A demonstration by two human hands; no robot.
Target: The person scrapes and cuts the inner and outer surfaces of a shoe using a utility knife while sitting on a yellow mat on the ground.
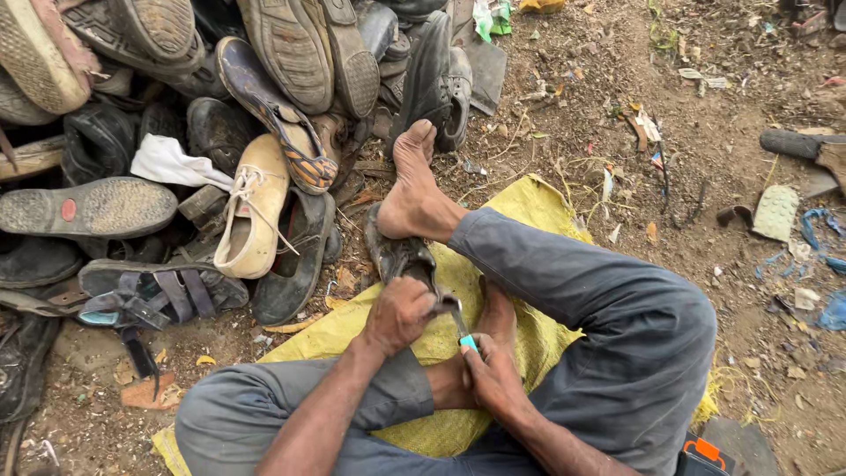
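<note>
Left hand (398, 310) is curled tight over 1 dark worn shoe (401, 256), pressing it against the right foot (412, 189) on the yellow sack (520, 211). Right hand (493, 375) is closed round 1 small tool with a turquoise handle (467, 341), tip at the shoe. 1 cream lace-up shoe (251, 207) lies in the heap alongside.

Heap of worn shoes and sandals (220, 132) fills the top-left of the dirt ground (617, 106). Cream lace-up shoe (251, 211) lies at the heap's near edge, white cloth (167, 163) just left of it. Yellow woven sack (520, 220) spread centre. Pale ridged sole piece (775, 211) at right edge, amid blue scraps (820, 229).
</note>
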